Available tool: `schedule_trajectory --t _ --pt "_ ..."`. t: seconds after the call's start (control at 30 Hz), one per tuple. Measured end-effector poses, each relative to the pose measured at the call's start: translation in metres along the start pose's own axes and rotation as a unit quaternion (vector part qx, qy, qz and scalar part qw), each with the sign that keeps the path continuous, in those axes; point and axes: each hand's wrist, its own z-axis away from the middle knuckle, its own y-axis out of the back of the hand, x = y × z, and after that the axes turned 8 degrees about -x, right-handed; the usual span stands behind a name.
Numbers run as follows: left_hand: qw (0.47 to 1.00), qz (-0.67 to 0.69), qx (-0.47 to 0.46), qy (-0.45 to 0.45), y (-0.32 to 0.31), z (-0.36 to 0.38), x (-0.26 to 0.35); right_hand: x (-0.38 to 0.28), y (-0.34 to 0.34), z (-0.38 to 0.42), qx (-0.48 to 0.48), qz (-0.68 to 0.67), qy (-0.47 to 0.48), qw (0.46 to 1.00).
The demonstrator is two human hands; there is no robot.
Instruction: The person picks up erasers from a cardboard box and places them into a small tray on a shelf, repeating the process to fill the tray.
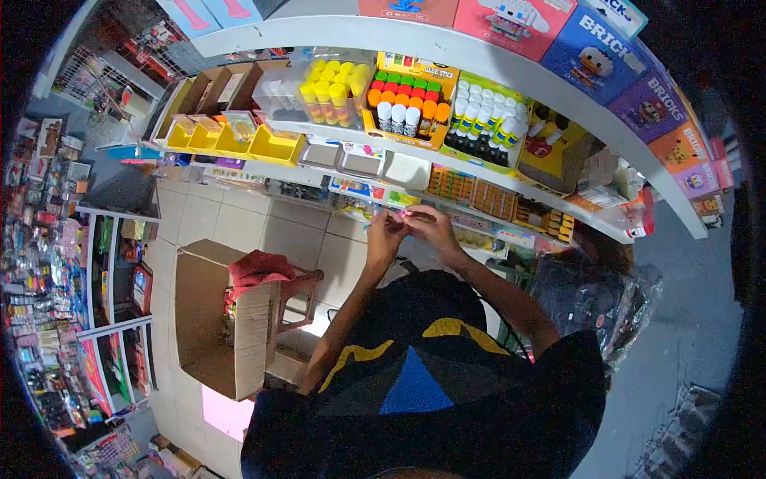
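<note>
Both hands are raised together before the lower shelf, fingertips nearly meeting. My left hand (386, 231) has its fingers closed on a small pink item (401, 214), whose shape is too small to make out. My right hand (431, 227) pinches at the same pink item from the other side. Just beyond the hands are the shelf's small boxes, among them a blue and white one (357, 188) and rows of orange packs (452, 184). Above them stands a display box of glue sticks (407, 104).
An open cardboard box (209, 319) with a red cloth (259, 270) over its edge stands on the tiled floor to the left. Yellow bins (273, 145) line the shelf. Bricks boxes (594, 60) sit on the upper shelf. Clear plastic wrapping (578, 299) lies at the right.
</note>
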Motion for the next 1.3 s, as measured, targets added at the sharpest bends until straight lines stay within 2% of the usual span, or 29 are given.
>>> schedule_trajectory --t 0.13,0.2,0.23,0.3,0.33,0.37,0.5,0.57,0.63,0.7,0.73,0.77,0.9,1.0,1.1,1.23,1.3 --pt "0.998 0.037 -0.052 0.003 -0.008 -0.003 -0.007 -0.006 0.021 -0.003 -0.028 0.072 0.005 0.997" --pt "0.996 0.055 -0.069 -0.005 -0.006 -0.005 -0.031 0.022 0.065 -0.024 -0.054 0.202 0.1 0.973" --pt "0.997 0.021 -0.078 0.002 -0.002 -0.004 -0.04 0.03 0.091 -0.034 -0.068 0.265 0.146 0.951" --pt "0.994 -0.048 -0.095 0.018 0.013 0.003 -0.053 0.008 0.125 -0.039 -0.055 0.365 0.092 0.925" --pt "0.992 -0.052 -0.098 0.057 0.022 0.008 -0.047 0.006 0.144 -0.042 -0.049 0.405 0.084 0.909" --pt "0.992 -0.06 -0.095 0.06 0.029 0.014 -0.051 0.01 0.164 -0.045 -0.043 0.443 0.075 0.892" --pt "0.991 -0.093 -0.055 0.075 0.053 0.034 -0.081 -0.024 0.156 -0.037 -0.106 0.619 -0.026 0.778" --pt "0.989 -0.11 -0.038 0.096 0.063 0.044 -0.087 -0.006 0.176 -0.056 -0.067 0.482 -0.17 0.857" --pt "0.987 -0.097 -0.03 0.123 0.07 0.053 -0.092 0.016 0.193 -0.065 -0.063 0.514 -0.148 0.842" --pt "0.984 -0.115 -0.013 0.137 0.075 0.063 -0.086 0.035 0.201 -0.064 -0.091 0.694 0.046 0.713" --pt "0.983 -0.114 -0.006 0.143 0.076 0.068 -0.087 0.042 0.202 -0.067 -0.074 0.711 0.083 0.694" --pt "0.982 -0.114 0.001 0.148 0.077 0.07 -0.086 0.048 0.204 -0.072 -0.054 0.711 0.102 0.694" --pt "0.98 -0.12 0.013 0.156 0.076 0.079 -0.091 0.053 0.202 -0.079 0.007 0.655 0.099 0.749" --pt "0.987 -0.114 0.005 0.115 0.077 0.081 -0.119 0.052 0.197 -0.082 0.032 0.649 0.125 0.75" --pt "0.994 -0.04 -0.002 0.103 0.08 0.081 -0.132 0.049 0.192 -0.085 0.05 0.641 0.154 0.75" --pt "0.986 -0.12 0.005 0.117 0.078 0.08 -0.117 0.018 0.173 -0.072 0.026 0.626 0.155 0.764" --pt "0.98 -0.15 0.004 0.127 0.077 0.08 -0.104 -0.023 0.157 -0.059 -0.055 0.643 -0.015 0.764"
